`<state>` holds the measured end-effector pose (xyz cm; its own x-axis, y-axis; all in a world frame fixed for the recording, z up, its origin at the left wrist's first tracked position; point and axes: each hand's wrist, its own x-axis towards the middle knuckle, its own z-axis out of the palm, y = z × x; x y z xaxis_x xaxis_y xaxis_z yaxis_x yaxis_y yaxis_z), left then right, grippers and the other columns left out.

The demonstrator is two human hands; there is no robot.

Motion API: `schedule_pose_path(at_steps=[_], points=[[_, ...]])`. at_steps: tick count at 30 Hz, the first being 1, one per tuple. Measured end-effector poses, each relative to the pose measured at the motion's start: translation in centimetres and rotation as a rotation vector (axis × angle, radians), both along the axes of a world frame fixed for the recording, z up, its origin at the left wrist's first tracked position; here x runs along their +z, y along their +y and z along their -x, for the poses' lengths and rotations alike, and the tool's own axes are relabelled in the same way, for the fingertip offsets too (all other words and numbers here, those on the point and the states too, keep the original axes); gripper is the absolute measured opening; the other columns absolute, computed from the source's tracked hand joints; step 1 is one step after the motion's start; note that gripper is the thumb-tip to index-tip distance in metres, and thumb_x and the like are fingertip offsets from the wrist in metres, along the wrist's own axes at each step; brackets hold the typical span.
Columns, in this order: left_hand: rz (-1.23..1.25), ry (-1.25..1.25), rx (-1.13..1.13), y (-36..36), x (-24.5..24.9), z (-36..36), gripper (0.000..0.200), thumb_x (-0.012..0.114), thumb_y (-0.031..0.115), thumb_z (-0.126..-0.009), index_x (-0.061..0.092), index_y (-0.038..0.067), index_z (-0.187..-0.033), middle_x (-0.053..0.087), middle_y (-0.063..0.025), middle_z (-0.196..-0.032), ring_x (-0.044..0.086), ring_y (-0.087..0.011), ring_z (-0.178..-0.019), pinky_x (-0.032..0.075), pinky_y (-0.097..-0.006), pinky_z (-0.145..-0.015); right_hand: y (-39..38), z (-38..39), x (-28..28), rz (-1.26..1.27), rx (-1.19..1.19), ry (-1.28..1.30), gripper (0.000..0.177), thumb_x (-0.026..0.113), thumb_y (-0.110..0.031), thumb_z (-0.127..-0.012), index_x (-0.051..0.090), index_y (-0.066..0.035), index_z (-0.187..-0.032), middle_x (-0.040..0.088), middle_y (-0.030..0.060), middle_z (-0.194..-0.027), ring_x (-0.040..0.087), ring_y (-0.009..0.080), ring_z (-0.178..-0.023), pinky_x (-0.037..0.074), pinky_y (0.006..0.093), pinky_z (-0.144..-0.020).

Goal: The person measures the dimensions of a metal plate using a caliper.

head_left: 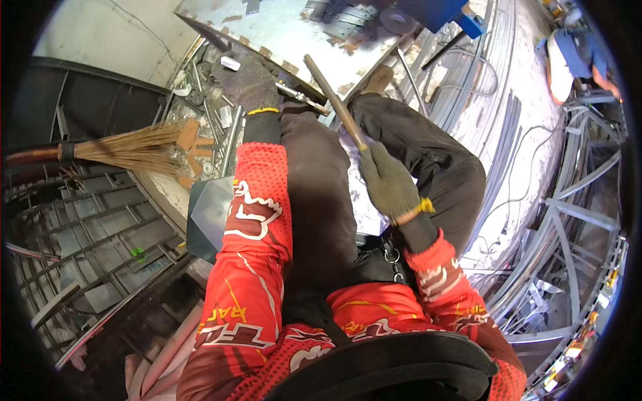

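Observation:
My left hand [249, 85], in a dark grey knit glove with a yellow cuff, is low beside my left knee over the scrap-strewn floor. Its fingers are curled round one end of a slim silver metal tool [302, 98], which sticks out to the right from the thumb side; the gripped end is hidden. A small white cylinder [230, 63] shows by the fingers. My right hand [386, 179], gloved alike, is closed on the lower end of a brownish metal rod [338, 107]. The rod slants up and left between my knees, its far end close to the table edge.
A worn metal table [281, 30] carries several flat metal plates [344, 19] and a grey disc [396, 21]. A straw broom [127, 148] lies at left. Long metal strips [468, 73] run along the right floor near a metal frame [568, 227]. Another person's foot [560, 70] appears upper right.

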<state>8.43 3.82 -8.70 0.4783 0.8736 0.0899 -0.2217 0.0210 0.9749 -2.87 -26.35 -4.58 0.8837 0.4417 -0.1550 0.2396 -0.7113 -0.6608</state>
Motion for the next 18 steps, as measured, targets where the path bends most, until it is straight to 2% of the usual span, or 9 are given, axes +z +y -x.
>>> schedule_pose_path(at_steps=[1,3,5,6,9,10,12,13,18], points=[[0.033,-0.027,-0.038,0.2,0.2,0.2,0.034,0.068,0.010,-0.097,0.047,0.006,-0.122,0.059,-0.0104,-0.094,0.062,-0.0211,-0.072,0.054,-0.0336,-0.061,1.2,-1.8,-1.1,-0.009,-0.012,-0.005,0.021,0.051,-0.021,-0.106,0.058,-0.002,-0.113,0.059,0.0210,-0.093,0.067,0.0399,-0.074,0.050,0.0540,-0.058],[0.048,-0.056,-0.086,0.0,1.0,0.6,0.038,0.070,0.004,-0.093,0.045,0.009,-0.121,0.058,-0.0101,-0.091,0.062,-0.0213,-0.068,0.054,-0.0334,-0.056,3.4,-4.9,-2.5,-0.008,0.244,-0.541,0.021,0.050,-0.021,-0.106,0.057,-0.001,-0.110,0.059,0.0217,-0.095,0.067,0.0412,-0.073,0.052,0.0535,-0.058],[0.154,-0.179,-0.030,-1.3,1.6,0.9,0.041,0.070,0.002,-0.093,0.044,0.015,-0.122,0.058,-0.0102,-0.087,0.059,-0.0206,-0.060,0.051,-0.0345,-0.046,4.1,-5.7,-2.3,-0.040,0.215,-0.491,0.021,0.050,-0.021,-0.107,0.056,-0.001,-0.109,0.059,0.0223,-0.095,0.067,0.0421,-0.073,0.052,0.0537,-0.058],[0.170,-0.153,0.014,-1.9,2.5,0.9,0.036,0.062,0.000,-0.090,0.049,0.003,-0.123,0.057,-0.0106,-0.079,0.060,-0.0204,-0.061,0.054,-0.0327,-0.057,4.2,-6.0,-2.0,-0.058,0.199,-0.434,0.022,0.049,-0.021,-0.107,0.056,0.000,-0.108,0.059,0.0229,-0.095,0.067,0.0429,-0.074,0.052,0.0539,-0.058],[0.024,-0.203,-0.063,-0.8,0.6,0.6,0.038,0.062,0.000,-0.089,0.047,0.004,-0.123,0.057,-0.0093,-0.079,0.060,-0.0197,-0.061,0.053,-0.0331,-0.057,0.5,-1.5,-0.1,-0.114,0.115,-0.149,0.021,0.049,-0.021,-0.107,0.056,-0.001,-0.107,0.059,0.0240,-0.096,0.066,0.0438,-0.073,0.052,0.0547,-0.058],[0.101,-0.049,0.014,-2.3,3.6,1.2,0.034,0.063,0.004,-0.091,0.049,0.003,-0.122,0.058,-0.0082,-0.082,0.061,-0.0188,-0.065,0.053,-0.0337,-0.058,-0.5,0.1,0.3,-0.103,0.130,-0.141,0.021,0.049,-0.021,-0.107,0.056,-0.001,-0.107,0.059,0.0240,-0.096,0.066,0.0438,-0.073,0.052,0.0547,-0.058],[0.089,-0.081,-0.025,0.1,-0.3,0.7,0.043,0.066,0.005,-0.093,0.044,0.008,-0.130,0.059,-0.0086,-0.088,0.062,-0.0194,-0.070,0.053,-0.0341,-0.059,-1.9,2.7,0.9,-0.058,0.003,0.063,0.021,0.050,-0.021,-0.107,0.056,-0.001,-0.108,0.059,0.0229,-0.096,0.065,0.0439,-0.070,0.051,0.0551,-0.056],[0.058,-0.103,-0.055,-0.4,0.3,0.9,0.055,0.070,0.004,-0.095,0.039,0.013,-0.141,0.059,-0.0098,-0.092,0.062,-0.0205,-0.073,0.055,-0.0337,-0.061,-1.7,2.5,0.9,-0.057,-0.001,0.068,0.021,0.050,-0.021,-0.107,0.056,-0.001,-0.108,0.059,0.0229,-0.096,0.065,0.0439,-0.070,0.051,0.0551,-0.056],[0.179,-0.347,-0.255,0.9,-0.4,1.0,0.062,0.066,0.004,-0.093,0.035,0.012,-0.146,0.060,-0.0113,-0.086,0.062,-0.0216,-0.066,0.054,-0.0344,-0.055,3.2,-3.6,-0.3,-0.097,0.127,-0.287,0.020,0.051,-0.015,-0.103,0.056,0.004,-0.107,0.061,0.0232,-0.098,0.066,0.0439,-0.071,0.052,0.0549,-0.060]])
